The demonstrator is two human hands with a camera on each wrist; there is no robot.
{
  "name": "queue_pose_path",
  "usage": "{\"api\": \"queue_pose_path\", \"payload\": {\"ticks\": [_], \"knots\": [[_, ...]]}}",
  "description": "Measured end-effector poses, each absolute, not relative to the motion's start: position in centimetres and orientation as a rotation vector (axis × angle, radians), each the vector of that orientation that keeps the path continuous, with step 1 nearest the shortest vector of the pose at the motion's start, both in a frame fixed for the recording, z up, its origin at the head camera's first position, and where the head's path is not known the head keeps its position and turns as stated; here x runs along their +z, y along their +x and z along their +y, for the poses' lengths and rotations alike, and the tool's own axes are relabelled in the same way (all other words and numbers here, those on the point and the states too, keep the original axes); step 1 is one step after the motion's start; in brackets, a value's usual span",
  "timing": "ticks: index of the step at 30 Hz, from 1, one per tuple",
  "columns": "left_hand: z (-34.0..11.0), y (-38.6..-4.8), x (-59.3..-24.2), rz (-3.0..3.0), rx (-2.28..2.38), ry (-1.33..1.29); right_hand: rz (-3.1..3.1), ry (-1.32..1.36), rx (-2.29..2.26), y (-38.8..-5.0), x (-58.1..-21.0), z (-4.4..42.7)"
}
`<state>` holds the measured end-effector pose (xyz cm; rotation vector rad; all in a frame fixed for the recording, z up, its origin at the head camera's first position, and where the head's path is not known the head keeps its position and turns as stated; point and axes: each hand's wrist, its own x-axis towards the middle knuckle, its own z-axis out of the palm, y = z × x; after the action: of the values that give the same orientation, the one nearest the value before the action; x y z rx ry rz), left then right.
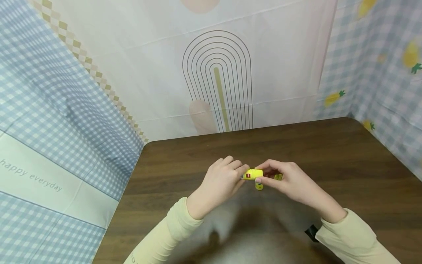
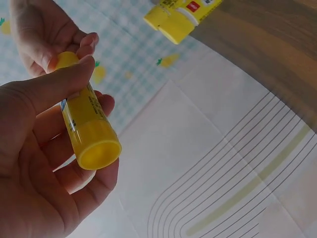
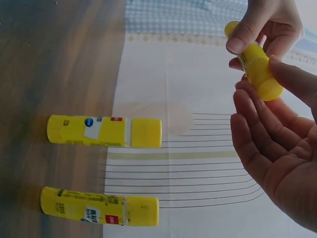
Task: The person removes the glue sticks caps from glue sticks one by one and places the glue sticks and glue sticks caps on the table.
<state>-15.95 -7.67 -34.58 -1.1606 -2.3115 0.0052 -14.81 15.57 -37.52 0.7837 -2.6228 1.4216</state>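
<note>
A yellow glue stick [image 1: 255, 174] lies roughly level between my two hands, above the table. My left hand [image 1: 219, 178] grips its body, thumb on top and fingers beneath, and the hollow base end [image 2: 100, 148] shows in the left wrist view. At the capped end, my right hand [image 1: 293, 181] pinches with thumb and forefinger; its other fingers [image 3: 252, 131] are loosely bent away from the stick. Two more yellow glue sticks, one nearer [image 3: 86, 131] and one [image 3: 81, 206] beside it, stand upright with caps on, just under the hands.
The dark wooden table [image 1: 178, 157] has rounded back corners. A printed white curtain [image 1: 158, 73] hangs behind it, with blue checked cloth [image 1: 66, 95] on the left and pineapple-patterned cloth [image 1: 379, 95] on the right. A small black piece [image 1: 311, 233] lies near the right sleeve.
</note>
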Motion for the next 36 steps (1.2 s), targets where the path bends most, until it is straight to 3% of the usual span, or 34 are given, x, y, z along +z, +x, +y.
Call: {"api": "queue_pose_path", "payload": {"ticks": [18,31,36], "knots": [[-7.4,-15.1,-33.7,-2.302,0.048,-1.148,-2.405,0.799,1.231,-13.4,-37.9,15.5],[-7.9,-14.8,-33.4,-2.413,-0.052,-1.194,-1.998,1.166,0.844,-14.3,-38.3,15.5],[-7.8,-14.9,-33.9,-2.427,-0.035,-1.188,-2.074,1.162,0.798,-14.1,-38.3,15.8]]}}
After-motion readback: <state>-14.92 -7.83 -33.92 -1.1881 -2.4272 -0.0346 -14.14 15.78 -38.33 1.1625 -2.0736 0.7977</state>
